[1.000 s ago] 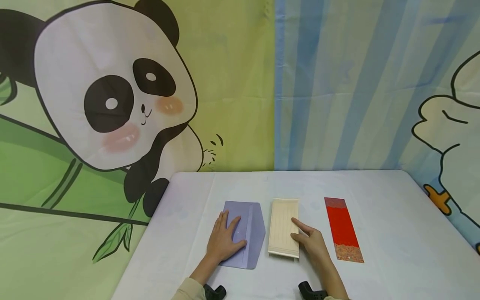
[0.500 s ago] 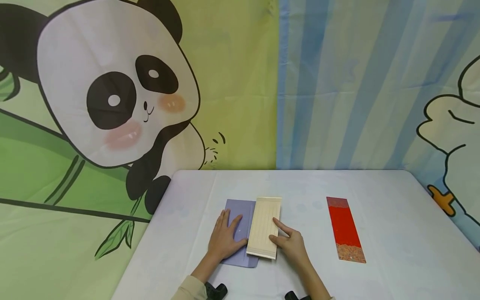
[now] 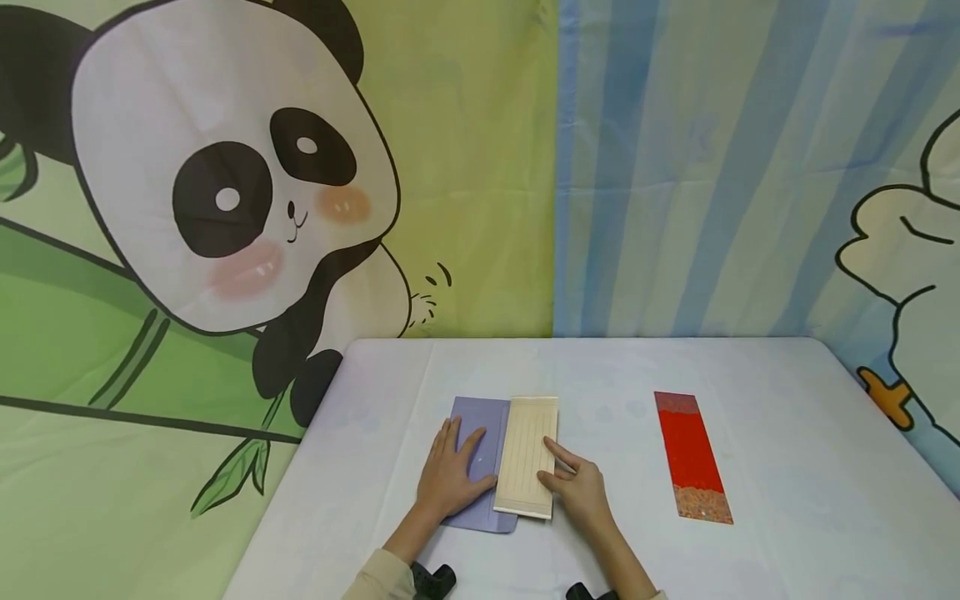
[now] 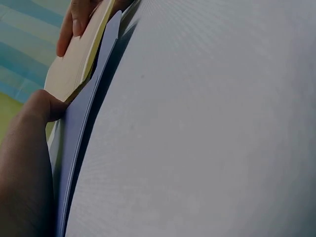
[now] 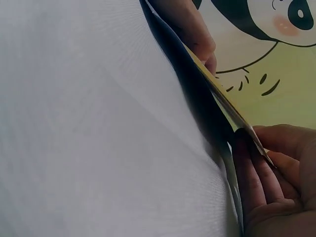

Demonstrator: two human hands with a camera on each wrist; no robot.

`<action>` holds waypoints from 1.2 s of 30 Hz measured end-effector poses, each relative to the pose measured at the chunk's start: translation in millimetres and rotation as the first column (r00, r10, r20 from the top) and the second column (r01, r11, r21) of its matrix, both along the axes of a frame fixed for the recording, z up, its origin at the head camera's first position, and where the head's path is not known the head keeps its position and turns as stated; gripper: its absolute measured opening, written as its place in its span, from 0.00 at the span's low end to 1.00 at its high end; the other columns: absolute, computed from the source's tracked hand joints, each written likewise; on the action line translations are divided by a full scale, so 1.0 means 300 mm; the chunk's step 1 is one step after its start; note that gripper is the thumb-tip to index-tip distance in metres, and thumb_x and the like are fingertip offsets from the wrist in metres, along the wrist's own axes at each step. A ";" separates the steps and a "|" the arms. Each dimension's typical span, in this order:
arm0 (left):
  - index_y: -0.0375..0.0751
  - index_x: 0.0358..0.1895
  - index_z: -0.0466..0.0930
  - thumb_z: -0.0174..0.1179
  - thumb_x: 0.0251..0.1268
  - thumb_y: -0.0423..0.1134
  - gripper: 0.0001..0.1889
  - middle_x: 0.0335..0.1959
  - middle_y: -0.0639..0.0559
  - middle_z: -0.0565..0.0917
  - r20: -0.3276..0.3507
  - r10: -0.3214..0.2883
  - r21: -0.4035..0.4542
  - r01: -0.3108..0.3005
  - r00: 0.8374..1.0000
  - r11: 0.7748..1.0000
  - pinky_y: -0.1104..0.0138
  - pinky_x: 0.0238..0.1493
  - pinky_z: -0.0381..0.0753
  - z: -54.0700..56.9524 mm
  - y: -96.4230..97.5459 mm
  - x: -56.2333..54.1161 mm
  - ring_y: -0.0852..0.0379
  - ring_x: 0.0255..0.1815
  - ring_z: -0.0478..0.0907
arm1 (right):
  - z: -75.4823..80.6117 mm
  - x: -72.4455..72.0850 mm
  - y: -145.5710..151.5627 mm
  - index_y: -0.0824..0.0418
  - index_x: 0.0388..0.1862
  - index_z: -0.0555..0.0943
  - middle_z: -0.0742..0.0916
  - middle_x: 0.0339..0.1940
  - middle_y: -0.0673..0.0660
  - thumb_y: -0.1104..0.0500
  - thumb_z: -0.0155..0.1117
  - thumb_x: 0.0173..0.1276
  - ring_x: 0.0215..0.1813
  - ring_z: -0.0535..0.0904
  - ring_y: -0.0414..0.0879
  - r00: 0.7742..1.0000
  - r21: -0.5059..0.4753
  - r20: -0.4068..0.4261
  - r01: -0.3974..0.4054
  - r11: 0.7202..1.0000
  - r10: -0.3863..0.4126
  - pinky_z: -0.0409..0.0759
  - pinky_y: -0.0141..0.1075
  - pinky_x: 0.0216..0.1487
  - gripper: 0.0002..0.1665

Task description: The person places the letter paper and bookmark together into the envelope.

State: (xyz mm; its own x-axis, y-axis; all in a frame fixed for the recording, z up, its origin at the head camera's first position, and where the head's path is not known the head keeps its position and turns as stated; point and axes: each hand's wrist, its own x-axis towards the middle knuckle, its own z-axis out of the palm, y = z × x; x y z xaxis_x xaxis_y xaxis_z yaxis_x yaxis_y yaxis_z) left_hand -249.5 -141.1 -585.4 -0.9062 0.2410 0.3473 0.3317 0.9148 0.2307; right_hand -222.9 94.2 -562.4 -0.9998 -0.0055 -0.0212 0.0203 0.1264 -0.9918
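Note:
A purple envelope [image 3: 482, 454] lies on the white table with its long side running away from me. My left hand [image 3: 448, 475] rests on it, fingers spread, and its thumb reaches the left edge of a folded cream letter paper [image 3: 527, 450] with printed lines. My right hand [image 3: 581, 492] pinches that paper by its right edge. In the head view the paper covers the right part of the envelope, hiding its flap. The left wrist view shows the paper [image 4: 81, 54] tilted, its edge against the purple envelope [image 4: 79, 118]. Fingers [image 5: 254, 182] of the right hand reach beneath the paper.
A red strip [image 3: 692, 454] with gold-patterned ends lies apart on the right of the white table [image 3: 810, 433]. Behind the table hangs a backdrop [image 3: 465, 167] with a large cartoon panda. Black wrist gear [image 3: 433, 581] shows at the near edge.
My right hand has moved left with the folded letter paper, from beside the envelope to over its right part. The left hand stays on the envelope. Since half a second ago the paper has shifted only slightly.

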 end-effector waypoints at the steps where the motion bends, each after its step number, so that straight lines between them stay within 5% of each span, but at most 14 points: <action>1: 0.52 0.65 0.68 0.56 0.43 0.70 0.43 0.68 0.34 0.57 0.001 0.000 0.003 0.000 1.000 1.000 0.50 0.66 0.53 0.002 0.000 0.000 0.38 0.70 0.49 | -0.001 0.000 -0.001 0.57 0.61 0.74 0.76 0.59 0.63 0.66 0.72 0.51 0.47 0.80 0.54 1.000 0.002 -0.002 0.001 1.000 -0.001 0.79 0.33 0.40 0.35; 22: 0.53 0.66 0.65 0.52 0.45 0.72 0.43 0.69 0.36 0.56 0.051 0.016 -0.024 -0.015 0.999 1.000 0.51 0.66 0.52 0.011 0.002 0.003 0.40 0.71 0.48 | -0.018 0.020 -0.049 0.66 0.62 0.71 0.73 0.62 0.66 0.77 0.65 0.50 0.53 0.77 0.57 0.983 0.193 -0.179 0.000 0.981 0.035 0.76 0.34 0.47 0.37; 27: 0.52 0.66 0.66 0.54 0.45 0.70 0.43 0.69 0.35 0.57 0.035 0.007 -0.020 -0.007 0.999 1.000 0.50 0.66 0.53 0.012 0.003 0.001 0.38 0.70 0.49 | -0.013 0.023 -0.054 0.66 0.63 0.69 0.72 0.62 0.68 0.77 0.64 0.50 0.51 0.79 0.57 0.986 0.115 -0.160 -0.019 0.993 0.038 0.77 0.33 0.45 0.38; 36: 0.54 0.67 0.65 0.54 0.45 0.70 0.43 0.70 0.36 0.55 0.060 0.015 -0.026 -0.013 0.998 1.000 0.51 0.67 0.50 0.009 0.001 0.000 0.39 0.71 0.47 | 0.000 0.033 -0.066 0.71 0.60 0.71 0.84 0.38 0.66 0.75 0.67 0.48 0.35 0.83 0.48 0.992 0.130 -0.129 0.023 0.991 -0.007 0.80 0.30 0.35 0.36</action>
